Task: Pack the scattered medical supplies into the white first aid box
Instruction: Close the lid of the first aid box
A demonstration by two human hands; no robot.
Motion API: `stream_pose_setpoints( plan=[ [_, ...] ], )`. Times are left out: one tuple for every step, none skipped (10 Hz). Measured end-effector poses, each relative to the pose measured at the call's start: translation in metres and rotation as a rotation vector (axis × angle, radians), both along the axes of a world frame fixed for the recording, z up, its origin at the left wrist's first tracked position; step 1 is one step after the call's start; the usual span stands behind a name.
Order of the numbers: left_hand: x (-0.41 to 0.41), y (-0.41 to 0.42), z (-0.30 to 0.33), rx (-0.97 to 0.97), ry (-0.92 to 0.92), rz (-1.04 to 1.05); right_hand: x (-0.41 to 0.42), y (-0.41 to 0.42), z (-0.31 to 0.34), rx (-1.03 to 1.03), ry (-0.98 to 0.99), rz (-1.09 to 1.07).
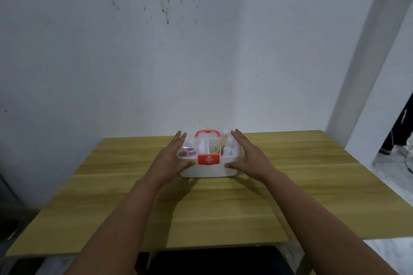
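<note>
The white first aid box (209, 169) stands near the far edge of the wooden table (201, 203). Its clear lid is down, with a red handle (206, 133) on top and a red latch with a white cross (208, 159) at the front. White bottles and reddish rolls show through the lid. My left hand (173, 155) lies flat against the box's left side, thumb at the front wall. At the box's right side is my right hand (244, 154), fingers spread, thumb touching the front wall. No loose supplies lie on the table.
A stained white wall rises right behind the table. A white pillar (366, 96) stands at the right, with a doorway and tiled floor beyond it. Something dark sits under the table's near edge (212, 259).
</note>
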State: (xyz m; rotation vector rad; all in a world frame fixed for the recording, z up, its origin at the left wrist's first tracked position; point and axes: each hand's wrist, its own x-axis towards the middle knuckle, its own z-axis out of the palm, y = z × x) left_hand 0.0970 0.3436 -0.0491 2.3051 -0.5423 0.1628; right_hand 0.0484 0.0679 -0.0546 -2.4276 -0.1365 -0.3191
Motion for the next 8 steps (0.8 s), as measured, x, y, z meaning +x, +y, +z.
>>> stream_pose_setpoints(
  plan=[
    [0.021,-0.008,-0.001,0.011,-0.008,0.013,0.018,-0.004,0.002,0.015,-0.010,-0.021],
    [0.039,-0.019,-0.005,0.016,-0.031,0.015,0.039,-0.009,0.002,0.038,-0.011,-0.036],
    [0.060,-0.027,-0.011,0.029,-0.053,0.002,0.060,-0.016,0.000,0.049,-0.008,-0.040],
    [0.080,-0.036,-0.009,0.036,-0.069,0.002,0.084,-0.025,-0.003,0.046,-0.012,-0.044],
    [0.099,-0.045,-0.007,0.039,-0.073,0.014,0.108,-0.033,-0.004,0.032,-0.008,-0.058],
    [0.108,-0.049,-0.008,0.054,-0.100,0.001,0.117,-0.033,-0.001,0.024,-0.007,-0.057],
    [0.108,-0.045,-0.005,0.089,-0.071,-0.002,0.116,-0.034,-0.005,0.011,0.035,-0.056],
    [0.088,-0.046,0.002,0.030,-0.111,0.005,0.094,-0.023,0.005,0.136,-0.024,-0.039]
  ],
)
